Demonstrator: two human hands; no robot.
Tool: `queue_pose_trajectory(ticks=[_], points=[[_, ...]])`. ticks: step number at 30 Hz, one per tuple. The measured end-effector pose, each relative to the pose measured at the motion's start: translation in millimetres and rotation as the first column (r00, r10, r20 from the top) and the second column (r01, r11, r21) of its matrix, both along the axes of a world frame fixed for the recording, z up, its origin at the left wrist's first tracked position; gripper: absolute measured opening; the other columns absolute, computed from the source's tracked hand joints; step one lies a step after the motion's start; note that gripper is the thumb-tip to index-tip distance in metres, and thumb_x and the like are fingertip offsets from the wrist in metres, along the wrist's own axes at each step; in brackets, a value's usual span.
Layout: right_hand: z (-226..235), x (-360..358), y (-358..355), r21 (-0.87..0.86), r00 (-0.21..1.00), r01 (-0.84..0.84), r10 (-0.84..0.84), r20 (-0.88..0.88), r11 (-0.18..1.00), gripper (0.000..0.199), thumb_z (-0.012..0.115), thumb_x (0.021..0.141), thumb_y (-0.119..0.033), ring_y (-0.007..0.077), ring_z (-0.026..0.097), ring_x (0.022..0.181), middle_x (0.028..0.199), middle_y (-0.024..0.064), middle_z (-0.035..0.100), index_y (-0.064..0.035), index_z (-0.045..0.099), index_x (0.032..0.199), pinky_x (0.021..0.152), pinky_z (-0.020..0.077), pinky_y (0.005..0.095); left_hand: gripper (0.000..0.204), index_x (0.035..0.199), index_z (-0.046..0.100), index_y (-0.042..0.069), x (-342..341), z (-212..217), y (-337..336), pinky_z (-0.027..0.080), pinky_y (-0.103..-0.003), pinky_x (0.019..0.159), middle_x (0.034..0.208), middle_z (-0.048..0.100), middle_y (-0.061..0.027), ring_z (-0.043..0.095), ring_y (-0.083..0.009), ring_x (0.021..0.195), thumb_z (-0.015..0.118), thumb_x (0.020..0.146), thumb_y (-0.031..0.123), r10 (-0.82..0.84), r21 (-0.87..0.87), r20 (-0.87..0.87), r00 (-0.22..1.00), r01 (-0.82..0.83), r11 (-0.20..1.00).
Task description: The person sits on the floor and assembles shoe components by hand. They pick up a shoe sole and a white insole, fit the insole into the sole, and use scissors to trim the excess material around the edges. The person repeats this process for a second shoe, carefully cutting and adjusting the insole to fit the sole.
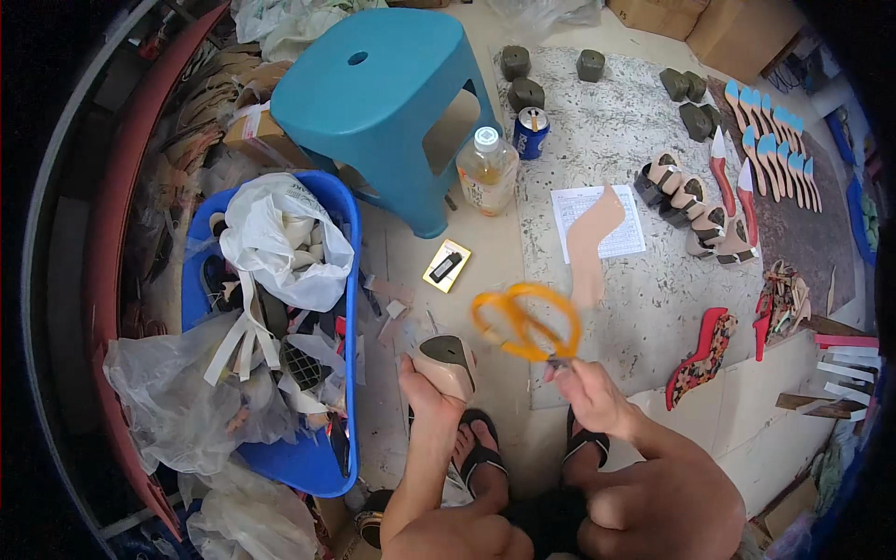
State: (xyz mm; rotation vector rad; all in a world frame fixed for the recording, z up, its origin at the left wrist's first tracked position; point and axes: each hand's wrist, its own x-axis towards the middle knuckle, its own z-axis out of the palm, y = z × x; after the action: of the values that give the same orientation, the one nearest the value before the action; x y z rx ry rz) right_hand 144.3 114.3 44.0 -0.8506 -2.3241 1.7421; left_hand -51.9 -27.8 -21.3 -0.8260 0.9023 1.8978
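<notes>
My left hand (431, 397) is wrapped round a shoe heel (455, 373) with a beige covering on its side and an olive-green end facing up. Up and to its right, my right hand (593, 399) grips orange-handled scissors (519, 325) near the pivot. Their handle loops point up and to the left, and my fingers hide the blades. Beyond the scissors, a curved beige strip (597, 233) lies partly over a printed paper sheet (623, 222). A cluster of beige-covered heels (692, 194) stands on the board to the right.
At left are a blue tub (347, 411) of scraps and bags and a teal stool (378, 79). A bottle (487, 177), a can (531, 135) and a small yellow box (447, 265) stand ahead. Farther right lie blue-tipped insoles (771, 154) and a floral, red-edged piece (700, 362).
</notes>
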Motion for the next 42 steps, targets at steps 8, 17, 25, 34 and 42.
queue_pose_trajectory(ticks=[8, 17, 25, 34, 42], points=[[14, -21, -7, 0.055, 0.966, -0.244, 0.238, 0.106, 0.968, 0.021, 0.055, 0.098, -0.017, 0.0449, 0.061, 0.06, 0.063, 0.0255, 0.057, 0.004, 0.053, 0.098, 0.051, 0.0432, 0.0476, 0.055, 0.13, 0.051, 0.005, 5, 12, 13, 0.047, -0.047, 0.101, 0.127, 0.06, -0.0135, 0.058, -0.0312, 0.117, 0.02, 0.104, 0.043, 0.054, 0.042, -0.029, 0.998, -0.053, 0.998], [21, -22, -11, -0.013, 0.985, -0.172, 0.172, 0.006, 0.985, 0.022, 0.057, 0.095, -0.013, 0.0464, 0.061, 0.062, 0.064, 0.0283, 0.058, 0.0067, 0.053, 0.103, 0.052, 0.0456, 0.0489, 0.051, 0.125, 0.053, 0.006, 3, 13, 8, 0.048, -0.046, 0.099, 0.122, 0.061, -0.0123, 0.06, -0.0303, 0.112, 0.025, 0.104, 0.043, 0.054, 0.069, -0.011, 0.998, -0.053, 0.996], [21, -21, -8, 0.049, 0.979, -0.175, 0.179, -0.095, 0.983, 0.019, 0.058, 0.095, -0.013, 0.0449, 0.06, 0.059, 0.061, 0.0257, 0.057, 0.0055, 0.053, 0.097, 0.051, 0.0449, 0.0487, 0.046, 0.113, 0.056, 0.007, 1, 18, 7, 0.053, -0.049, 0.089, 0.104, 0.066, -0.0115, 0.064, -0.0309, 0.099, 0.032, 0.101, 0.046, 0.1, 0.097, -0.104, 0.99, -0.09, 0.991], [21, -22, -8, -0.002, 0.997, -0.077, 0.077, -0.026, 0.997, 0.022, 0.053, 0.099, -0.016, 0.0452, 0.061, 0.062, 0.064, 0.0261, 0.058, 0.0053, 0.055, 0.1, 0.052, 0.0452, 0.0471, 0.05, 0.119, 0.051, 0.012, 4, 32, 11, 0.052, -0.047, 0.09, 0.11, 0.064, -0.0143, 0.062, -0.0316, 0.105, 0.03, 0.101, 0.053, 0.218, 0.137, -0.274, 0.937, -0.187, 0.973], [18, -23, -10, -0.025, 0.992, -0.104, 0.102, -0.07, 0.994, 0.025, 0.052, 0.099, -0.017, 0.0454, 0.061, 0.061, 0.063, 0.0268, 0.058, 0.0068, 0.055, 0.105, 0.052, 0.0443, 0.0481, 0.045, 0.116, 0.047, 0.014, 8, 44, 12, 0.052, -0.043, 0.083, 0.099, 0.06, -0.0145, 0.06, -0.0296, 0.095, 0.034, 0.1, 0.054, 0.307, 0.234, -0.416, 0.856, -0.226, 0.946]])
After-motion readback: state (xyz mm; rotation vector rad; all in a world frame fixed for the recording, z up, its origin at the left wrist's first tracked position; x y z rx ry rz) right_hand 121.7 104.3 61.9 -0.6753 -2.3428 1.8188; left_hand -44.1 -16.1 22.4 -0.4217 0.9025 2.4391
